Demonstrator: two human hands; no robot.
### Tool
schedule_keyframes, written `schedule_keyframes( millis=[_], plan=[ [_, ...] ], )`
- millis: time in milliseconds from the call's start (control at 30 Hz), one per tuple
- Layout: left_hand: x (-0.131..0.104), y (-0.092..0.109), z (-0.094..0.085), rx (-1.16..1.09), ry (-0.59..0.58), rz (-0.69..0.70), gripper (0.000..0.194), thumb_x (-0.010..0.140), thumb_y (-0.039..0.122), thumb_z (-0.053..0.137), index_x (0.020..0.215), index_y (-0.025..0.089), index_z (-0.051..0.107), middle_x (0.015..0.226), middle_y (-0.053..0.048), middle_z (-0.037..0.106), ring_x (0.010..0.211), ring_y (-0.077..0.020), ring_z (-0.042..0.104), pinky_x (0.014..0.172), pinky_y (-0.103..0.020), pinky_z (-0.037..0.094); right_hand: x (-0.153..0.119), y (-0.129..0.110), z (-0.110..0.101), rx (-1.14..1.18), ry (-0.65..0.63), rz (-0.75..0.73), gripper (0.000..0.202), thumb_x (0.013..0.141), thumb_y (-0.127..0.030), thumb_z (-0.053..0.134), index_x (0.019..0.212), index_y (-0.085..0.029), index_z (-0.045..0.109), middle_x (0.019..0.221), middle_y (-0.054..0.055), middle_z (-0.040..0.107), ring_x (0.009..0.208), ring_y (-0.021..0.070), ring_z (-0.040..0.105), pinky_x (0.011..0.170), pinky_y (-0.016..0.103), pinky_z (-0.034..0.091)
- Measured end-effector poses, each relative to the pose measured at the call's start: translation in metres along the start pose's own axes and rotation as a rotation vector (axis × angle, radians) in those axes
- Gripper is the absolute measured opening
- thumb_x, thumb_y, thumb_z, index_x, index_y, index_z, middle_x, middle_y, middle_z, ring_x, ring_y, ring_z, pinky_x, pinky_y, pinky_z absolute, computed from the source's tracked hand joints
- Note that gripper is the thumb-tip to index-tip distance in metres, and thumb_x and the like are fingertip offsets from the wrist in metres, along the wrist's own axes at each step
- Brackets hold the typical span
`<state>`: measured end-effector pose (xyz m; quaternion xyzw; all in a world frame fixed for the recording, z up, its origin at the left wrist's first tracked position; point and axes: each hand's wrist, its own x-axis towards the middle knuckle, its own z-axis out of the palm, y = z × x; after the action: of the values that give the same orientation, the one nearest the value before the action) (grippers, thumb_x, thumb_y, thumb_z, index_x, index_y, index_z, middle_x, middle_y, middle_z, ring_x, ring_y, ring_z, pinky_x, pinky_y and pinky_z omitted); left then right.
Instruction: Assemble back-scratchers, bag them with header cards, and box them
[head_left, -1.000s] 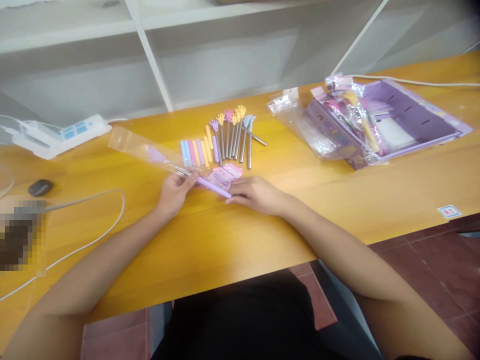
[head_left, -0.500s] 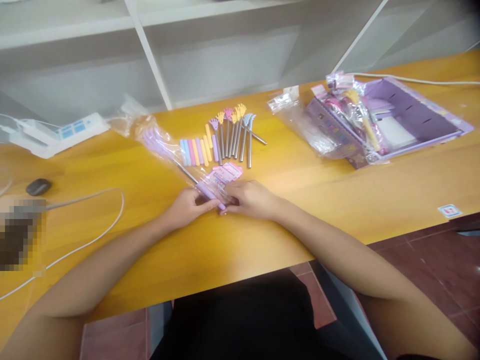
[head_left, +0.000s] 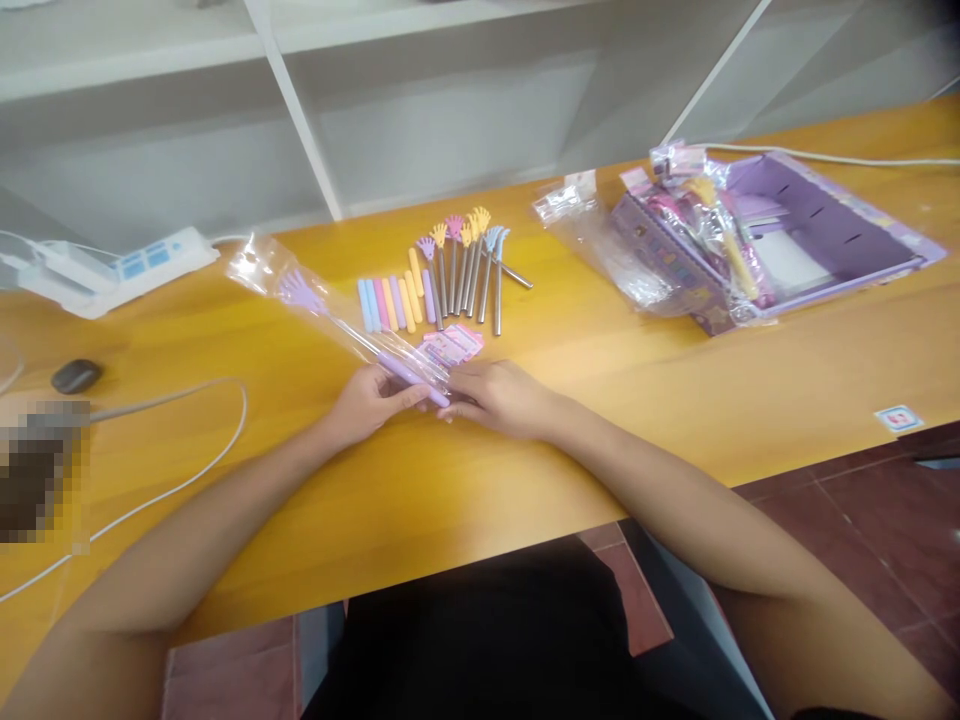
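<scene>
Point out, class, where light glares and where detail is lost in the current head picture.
Head view, glare: white glints streak the held clear bag and the clear packaging left of the purple box; head view, sheen: the table looks pale rightward; head view, softness: print on the pink cards is unreadable; head view, masking: square blocks cover something at the left edge.

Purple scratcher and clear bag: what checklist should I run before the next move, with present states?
1. Left grip holding the purple scratcher by its handle: ok.
2. Right grip closed at the clear bag's near end, beside the handle's tip: ok.
3. Hand-shaped head within the bag: ok.
4. Handle's tip fully inside the bag: cannot tell, the edge is unclear.
5. Pink cards unobstructed: not ok, the bag overlaps them in view.
6. Loose metal rods apart from both grips: ok.
</scene>
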<state>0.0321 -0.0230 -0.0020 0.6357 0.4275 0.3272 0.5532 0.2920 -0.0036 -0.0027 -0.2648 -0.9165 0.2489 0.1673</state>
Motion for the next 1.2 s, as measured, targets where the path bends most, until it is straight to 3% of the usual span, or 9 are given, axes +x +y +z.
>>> schedule_keyframes(
  millis=[167,300,367,433,600,800,1033,1200],
  plan=[
    [0.0,-0.007,-0.004,-0.031,0.056,-0.047,0.046,0.089,0.058,0.084,0.099,0.013,0.081,0.091,-0.01,0.084,0.082,-0.0215,0.079,0.08,-0.033,0.065,0.0,0.002,-0.005,0.074,0.034,-0.008,0.048,0.113,-0.06,0.05,0.105,-0.018,0.071,0.097,0.008,0.074,0.086,0.0188,0.064,0.075,0.027,0.039],
    [0.002,-0.018,-0.006,-0.149,0.128,-0.063,0.05,0.088,0.056,0.087,0.112,0.013,0.077,0.11,-0.012,0.085,0.098,-0.0261,0.081,0.089,-0.038,0.067,-0.004,0.007,-0.01,0.114,0.108,0.071,0.053,0.1,-0.065,0.073,0.12,-0.018,0.063,0.084,0.001,0.067,0.069,0.0142,0.057,0.066,0.025,0.036],
    [0.003,-0.021,-0.007,-0.22,0.109,-0.075,0.049,0.089,0.054,0.087,0.115,0.014,0.076,0.11,-0.012,0.084,0.099,-0.0271,0.082,0.088,-0.039,0.068,-0.006,0.008,-0.011,0.129,0.168,0.057,0.057,0.095,-0.057,0.083,0.128,-0.018,0.058,0.084,-0.002,0.064,0.065,0.0121,0.055,0.063,0.024,0.036],
    [0.004,-0.021,-0.008,-0.273,0.099,-0.078,0.049,0.089,0.054,0.087,0.116,0.015,0.074,0.108,-0.012,0.084,0.095,-0.0268,0.083,0.084,-0.038,0.069,-0.006,0.008,-0.011,0.111,0.223,-0.012,0.048,0.098,-0.045,0.082,0.131,-0.019,0.058,0.085,-0.003,0.063,0.065,0.0109,0.055,0.063,0.023,0.037],
    [0.005,-0.012,-0.006,-0.354,0.089,-0.086,0.05,0.086,0.054,0.09,0.11,0.013,0.073,0.102,-0.013,0.084,0.091,-0.0271,0.082,0.078,-0.038,0.069,-0.002,0.004,-0.008,0.025,0.273,-0.243,0.011,0.109,-0.027,0.068,0.118,-0.022,0.072,0.101,0.002,0.072,0.08,0.0105,0.065,0.07,0.022,0.045],
    [0.005,-0.007,-0.006,-0.349,0.056,-0.081,0.048,0.088,0.056,0.088,0.104,0.013,0.075,0.102,-0.014,0.084,0.088,-0.0236,0.081,0.079,-0.035,0.068,0.001,0.001,-0.005,-0.089,0.361,-0.336,0.013,0.11,-0.029,0.067,0.107,-0.02,0.077,0.099,0.003,0.073,0.082,0.0105,0.067,0.068,0.022,0.047],
    [0.003,-0.006,-0.003,-0.155,0.014,-0.085,0.05,0.089,0.057,0.086,0.109,0.013,0.075,0.101,-0.012,0.085,0.08,-0.0223,0.081,0.078,-0.036,0.069,0.001,-0.005,0.0,-0.19,0.418,-0.334,0.01,0.106,-0.021,0.063,0.102,-0.018,0.073,0.098,0.003,0.069,0.077,0.01,0.06,0.064,0.023,0.045],
    [0.001,-0.002,0.001,-0.062,0.014,-0.074,0.048,0.089,0.058,0.084,0.103,0.013,0.076,0.09,-0.01,0.085,0.079,-0.0229,0.082,0.079,-0.036,0.069,0.005,-0.008,0.007,-0.101,0.464,-0.304,0.004,0.095,-0.016,0.07,0.092,-0.018,0.071,0.1,0.004,0.065,0.08,0.012,0.058,0.068,0.026,0.047]
  ],
)
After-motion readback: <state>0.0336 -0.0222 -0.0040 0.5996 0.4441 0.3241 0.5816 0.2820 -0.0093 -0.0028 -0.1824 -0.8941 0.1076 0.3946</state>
